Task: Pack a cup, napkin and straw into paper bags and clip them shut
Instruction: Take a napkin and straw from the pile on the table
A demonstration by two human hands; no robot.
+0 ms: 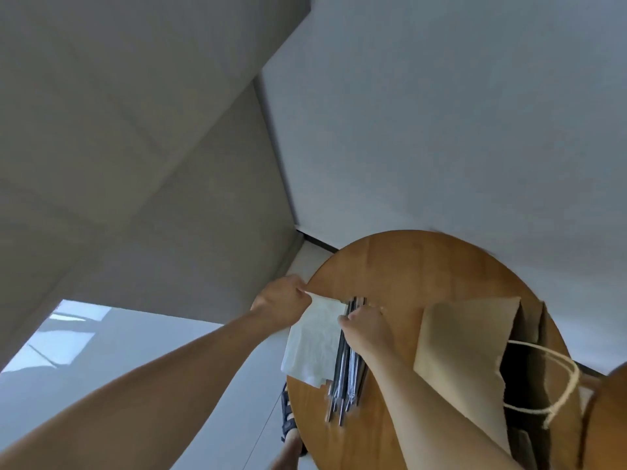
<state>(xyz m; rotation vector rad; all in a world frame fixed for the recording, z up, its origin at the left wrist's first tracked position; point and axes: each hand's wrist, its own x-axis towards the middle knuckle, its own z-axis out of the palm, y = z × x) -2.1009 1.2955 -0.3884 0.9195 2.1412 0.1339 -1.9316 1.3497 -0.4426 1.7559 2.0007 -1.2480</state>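
Head view. Step in hand looks like the napkin pick.

Left hand [283,301]: grip is clamped on the far left corner of the napkin [314,351], pinched between thumb and fingers.

Right hand [366,329]: curled over the seam where the napkin's right edge meets the straws [346,388]. Can't tell if its grip is closed on the napkin, on a straw, or is only pressing down.

Napkin sits at the left rim of the round wooden surface [424,266], looks to overhang the edge, and touches the straw bundle on its right. Can't tell if it's one sheet or several.

Paper bag [464,351] lies on its side just right of the straws, mouth open toward the near right, twine handle [563,378] looping out. The inside is dark, so I can't confirm a cup is in there. No clip in view.

My read is early-to-mid on this bag: napkin and straw are still outside.

Next move needs:
- peel one sheet clean off without dragging the straws
- carry it right, over the bundle, to the bag mouth
- one hand to hold the mouth open, since the bag is lying down and floppy

Straw and clip come after that.
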